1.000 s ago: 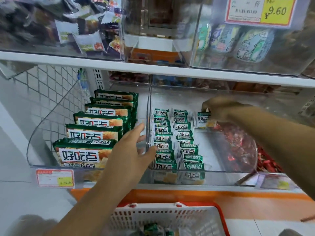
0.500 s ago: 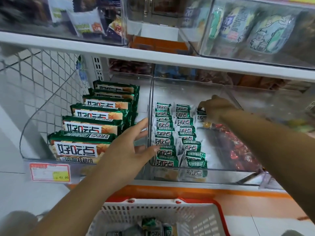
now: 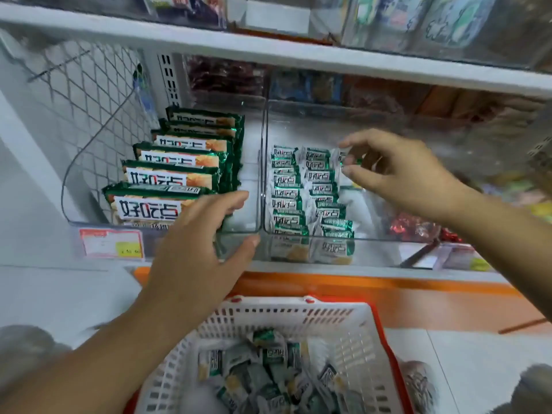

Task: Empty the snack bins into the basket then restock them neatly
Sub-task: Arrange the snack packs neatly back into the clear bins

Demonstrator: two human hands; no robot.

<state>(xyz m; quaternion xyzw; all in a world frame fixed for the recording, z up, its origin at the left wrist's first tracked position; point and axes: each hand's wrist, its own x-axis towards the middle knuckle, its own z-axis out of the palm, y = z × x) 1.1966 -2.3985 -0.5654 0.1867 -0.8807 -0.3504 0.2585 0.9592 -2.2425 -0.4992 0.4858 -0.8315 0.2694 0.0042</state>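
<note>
The right hand (image 3: 400, 171) pinches a small green packet (image 3: 346, 159) at the back of the right clear bin (image 3: 382, 249), beside two neat rows of packets (image 3: 286, 201). The left hand (image 3: 194, 243), fingers spread wide, touches the front where two bins meet. In the white basket (image 3: 298, 309) below lie loose packets (image 3: 268, 369).

Basket (image 3: 328, 309) cut off at bottom edge; price tag (image 3: 110, 242) print unreadable.
</note>
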